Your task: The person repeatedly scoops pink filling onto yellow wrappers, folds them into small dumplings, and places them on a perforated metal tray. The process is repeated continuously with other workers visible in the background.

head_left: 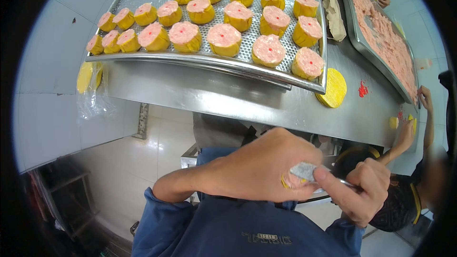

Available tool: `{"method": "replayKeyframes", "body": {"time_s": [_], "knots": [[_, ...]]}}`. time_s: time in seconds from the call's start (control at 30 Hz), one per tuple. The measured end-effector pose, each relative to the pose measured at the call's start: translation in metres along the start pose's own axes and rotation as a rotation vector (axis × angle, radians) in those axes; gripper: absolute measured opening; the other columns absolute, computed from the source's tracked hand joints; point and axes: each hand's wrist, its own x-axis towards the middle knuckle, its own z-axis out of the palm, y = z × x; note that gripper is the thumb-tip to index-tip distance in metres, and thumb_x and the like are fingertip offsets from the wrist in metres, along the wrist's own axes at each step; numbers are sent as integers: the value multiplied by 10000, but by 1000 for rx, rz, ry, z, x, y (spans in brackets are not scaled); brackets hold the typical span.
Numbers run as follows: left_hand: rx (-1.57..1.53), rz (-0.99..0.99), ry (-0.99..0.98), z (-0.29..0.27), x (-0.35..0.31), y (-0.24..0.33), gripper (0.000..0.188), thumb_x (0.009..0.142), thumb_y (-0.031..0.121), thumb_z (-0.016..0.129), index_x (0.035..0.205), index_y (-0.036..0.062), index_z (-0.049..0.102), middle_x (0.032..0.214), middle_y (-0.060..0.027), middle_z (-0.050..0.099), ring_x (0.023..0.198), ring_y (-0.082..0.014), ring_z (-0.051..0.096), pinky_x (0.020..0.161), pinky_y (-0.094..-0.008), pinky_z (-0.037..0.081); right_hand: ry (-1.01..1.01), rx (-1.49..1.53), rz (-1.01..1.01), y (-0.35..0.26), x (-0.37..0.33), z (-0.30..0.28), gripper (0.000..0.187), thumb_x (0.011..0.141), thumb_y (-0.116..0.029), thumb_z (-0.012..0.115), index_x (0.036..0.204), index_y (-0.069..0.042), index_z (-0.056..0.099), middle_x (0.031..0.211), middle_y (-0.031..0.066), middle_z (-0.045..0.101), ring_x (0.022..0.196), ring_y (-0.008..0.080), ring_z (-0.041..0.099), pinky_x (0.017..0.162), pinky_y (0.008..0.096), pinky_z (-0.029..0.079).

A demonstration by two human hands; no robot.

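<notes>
My left hand [269, 164] is closed around a dumpling [287, 181], whose yellow wrapper edge and pink filling show at the top of the fist. In my right hand [359, 190] is a metal spatula [302, 170], its handle gripped and a finger pressed along it. The flat blade, smeared with pale paste, rests over the filling. Most of the dumpling is hidden by the left hand. Beyond my hands, a perforated metal tray [204, 58] bears rows of open-topped yellow dumplings [223, 39], each with pink filling, many with a red dot.
A stack of round yellow wrappers [334, 88] lies by the tray's right corner, near red bits [363, 89]. A large pan of pink filling [354, 33] stands at the right. Co-workers' hands [405, 135] are beside it. Plastic-wrapped yellow wrappers [89, 77] sit at the left.
</notes>
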Motion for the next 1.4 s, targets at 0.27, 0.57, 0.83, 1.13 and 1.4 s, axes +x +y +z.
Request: {"method": "replayKeyframes", "body": {"time_s": [0.27, 0.57, 0.83, 1.13, 1.4], "knots": [[-246, -262, 61, -7, -9, 20, 260, 822, 165, 864, 897, 56, 640, 737, -110, 643, 665, -339, 644, 610, -386, 486, 32, 74, -21, 13, -4, -11, 574, 498, -237, 826, 1068, -229, 897, 702, -46, 310, 506, 85, 312, 467, 240, 156], [-71, -57, 22, 4, 1, 11, 299, 858, 189, 809, 826, -13, 591, 673, -187, 597, 656, -435, 607, 604, -420, 486, 52, 122, -26, 8, -4, -2, 527, 490, -221, 847, 1015, -201, 899, 688, -48, 306, 496, 88, 354, 466, 239, 184], [-255, -224, -23, -2, 1, 23, 306, 854, 200, 818, 852, -9, 595, 704, -203, 613, 662, -442, 599, 612, -433, 486, 76, 221, -61, 17, -10, -6, 537, 503, -190, 853, 1037, -185, 898, 700, -42, 332, 505, 81, 364, 459, 235, 189], [-43, -147, -43, -1, 1, 15, 310, 861, 224, 819, 894, 3, 604, 725, -206, 636, 676, -447, 621, 591, -444, 478, 52, 173, -52, 20, -11, -5, 464, 561, -229, 831, 1015, -155, 893, 677, -28, 337, 503, 103, 404, 464, 263, 230], [-135, -94, -94, 1, 13, 13, 274, 853, 181, 867, 833, 50, 627, 709, -110, 659, 621, -332, 639, 591, -368, 493, 49, 283, -130, 27, -13, 3, 547, 525, -203, 853, 1070, -182, 894, 700, -51, 313, 506, 70, 327, 456, 237, 169]]}}
